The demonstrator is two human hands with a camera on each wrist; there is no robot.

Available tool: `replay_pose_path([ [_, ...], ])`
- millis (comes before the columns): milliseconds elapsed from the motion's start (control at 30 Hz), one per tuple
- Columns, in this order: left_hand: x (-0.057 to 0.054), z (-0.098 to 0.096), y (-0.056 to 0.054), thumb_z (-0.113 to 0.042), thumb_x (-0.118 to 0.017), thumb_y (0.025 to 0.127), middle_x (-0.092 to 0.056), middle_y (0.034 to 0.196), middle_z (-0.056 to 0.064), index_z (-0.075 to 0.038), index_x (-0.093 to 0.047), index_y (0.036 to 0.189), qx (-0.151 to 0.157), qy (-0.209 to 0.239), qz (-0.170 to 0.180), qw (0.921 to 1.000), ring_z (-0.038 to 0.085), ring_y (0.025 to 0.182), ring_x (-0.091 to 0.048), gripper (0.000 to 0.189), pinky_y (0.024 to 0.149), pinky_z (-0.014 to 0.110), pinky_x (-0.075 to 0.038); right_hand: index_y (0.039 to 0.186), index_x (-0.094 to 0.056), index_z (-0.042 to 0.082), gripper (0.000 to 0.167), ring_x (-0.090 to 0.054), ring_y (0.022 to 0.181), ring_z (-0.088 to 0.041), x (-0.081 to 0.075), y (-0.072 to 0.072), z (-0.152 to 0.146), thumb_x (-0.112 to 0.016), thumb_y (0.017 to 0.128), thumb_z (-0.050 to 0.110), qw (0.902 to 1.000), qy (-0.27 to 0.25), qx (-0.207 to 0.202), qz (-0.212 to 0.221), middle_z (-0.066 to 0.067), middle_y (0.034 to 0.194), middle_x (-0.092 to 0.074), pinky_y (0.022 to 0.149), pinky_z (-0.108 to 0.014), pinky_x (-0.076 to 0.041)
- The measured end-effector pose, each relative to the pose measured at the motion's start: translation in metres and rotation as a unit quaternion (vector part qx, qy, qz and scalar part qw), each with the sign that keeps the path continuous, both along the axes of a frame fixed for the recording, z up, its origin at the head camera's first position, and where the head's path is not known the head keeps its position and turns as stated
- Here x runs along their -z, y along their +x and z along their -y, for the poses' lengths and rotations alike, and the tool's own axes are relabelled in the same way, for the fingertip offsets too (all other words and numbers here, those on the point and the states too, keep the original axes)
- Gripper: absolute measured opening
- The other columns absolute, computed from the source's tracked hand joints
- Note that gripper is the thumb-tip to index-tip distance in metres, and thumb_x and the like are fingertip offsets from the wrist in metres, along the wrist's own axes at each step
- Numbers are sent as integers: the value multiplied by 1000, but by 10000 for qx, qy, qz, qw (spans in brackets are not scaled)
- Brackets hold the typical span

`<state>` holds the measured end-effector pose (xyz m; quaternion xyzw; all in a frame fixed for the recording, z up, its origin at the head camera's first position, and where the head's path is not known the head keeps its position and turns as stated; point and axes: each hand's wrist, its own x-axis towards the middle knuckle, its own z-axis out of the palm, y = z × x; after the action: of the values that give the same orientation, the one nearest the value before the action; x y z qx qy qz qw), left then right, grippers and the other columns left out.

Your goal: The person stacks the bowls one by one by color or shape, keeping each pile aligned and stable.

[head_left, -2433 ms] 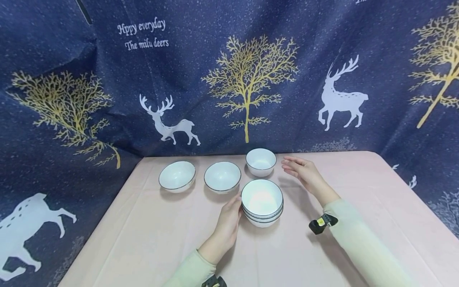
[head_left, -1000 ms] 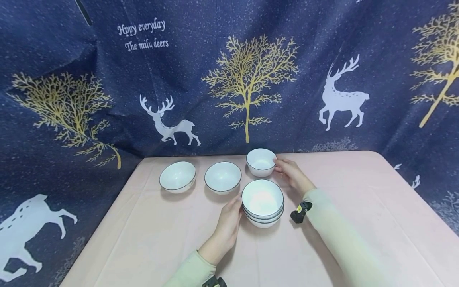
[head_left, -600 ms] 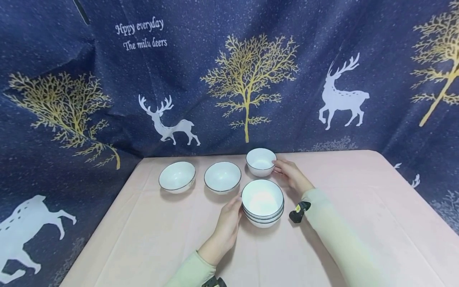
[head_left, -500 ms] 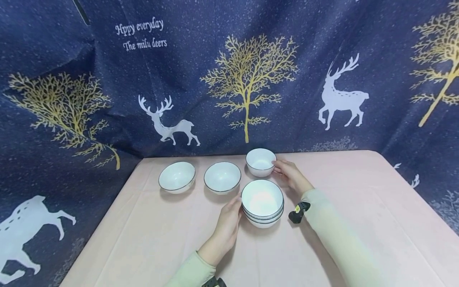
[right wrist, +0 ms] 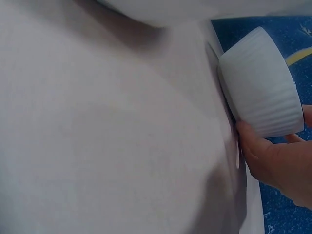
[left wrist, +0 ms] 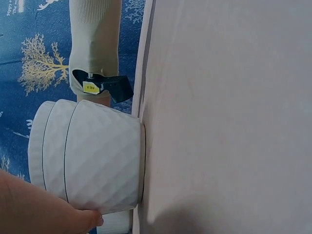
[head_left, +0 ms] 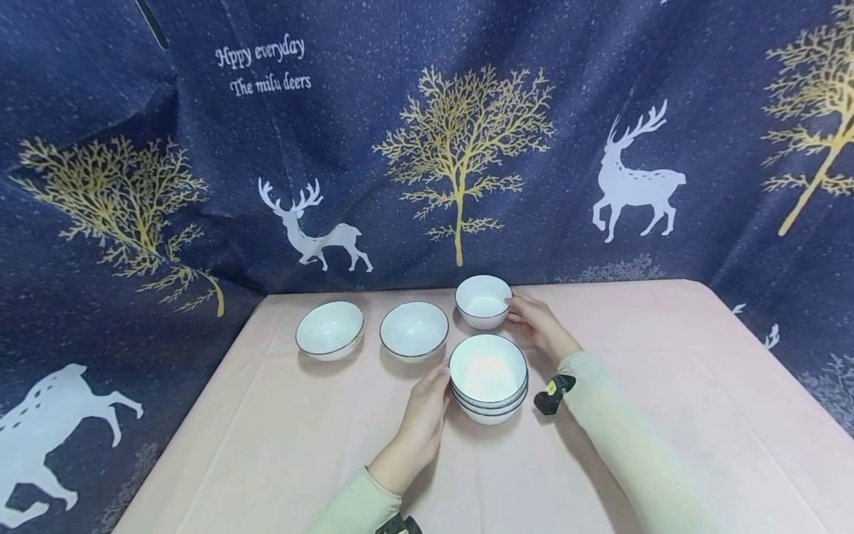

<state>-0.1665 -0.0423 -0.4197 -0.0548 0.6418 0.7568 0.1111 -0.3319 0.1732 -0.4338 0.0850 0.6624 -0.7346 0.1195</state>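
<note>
In the head view, several white bowls with dark rims are on the table. My left hand (head_left: 422,411) holds the left side of a stack of bowls (head_left: 488,378); its far fingers are hidden. In the left wrist view, the thumb lies against the faceted side of the stack (left wrist: 100,158). Behind the stack, my right hand (head_left: 542,320) grips a small bowl (head_left: 483,302) by its right side. The right wrist view shows the thumb low on the ribbed wall of that bowl (right wrist: 261,85), with fingers partly hidden behind it.
Two more bowls stand to the left, a middle bowl (head_left: 414,330) and a tilted-looking far-left bowl (head_left: 330,329). A pale pink cloth (head_left: 280,445) covers the table. A dark blue curtain (head_left: 414,222) with trees and deer hangs at the back edge.
My right hand has come left from beside the small bowl and taken hold of it. The small bowl has just shifted slightly left. My left hand and the stack stay put.
</note>
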Motion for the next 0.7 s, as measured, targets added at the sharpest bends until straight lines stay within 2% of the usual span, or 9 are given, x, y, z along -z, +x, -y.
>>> replay_pose_path([
  [267, -1, 1, 2, -25, -34, 105, -25, 156, 14, -1, -30, 148, 33, 47, 4, 10000, 29, 143, -24, 50, 120, 45, -18, 152, -25, 9, 60, -59, 105, -16, 0, 5, 1, -50, 98, 16, 9997, 95, 115, -197, -22, 142, -44, 100, -31, -50],
  [433, 0, 1, 1, -28, -34, 105, -25, 156, 14, -2, -30, 148, 72, 15, -22, 10000, 29, 144, -23, 51, 120, 44, -17, 150, -30, 3, 57, -62, 89, -11, -4, 7, 1, -50, 98, 13, 9994, -92, 320, -91, -21, 131, -50, 99, -33, -51],
  [700, 0, 0, 1, -27, -34, 105, -24, 156, 15, -1, -30, 148, 53, 15, -22, 10000, 30, 143, -23, 51, 120, 45, -17, 149, -27, -2, 56, -64, 84, -15, -12, 11, -5, -48, 98, 9, 9980, -480, 398, 77, -22, 117, -54, 100, -37, -50],
])
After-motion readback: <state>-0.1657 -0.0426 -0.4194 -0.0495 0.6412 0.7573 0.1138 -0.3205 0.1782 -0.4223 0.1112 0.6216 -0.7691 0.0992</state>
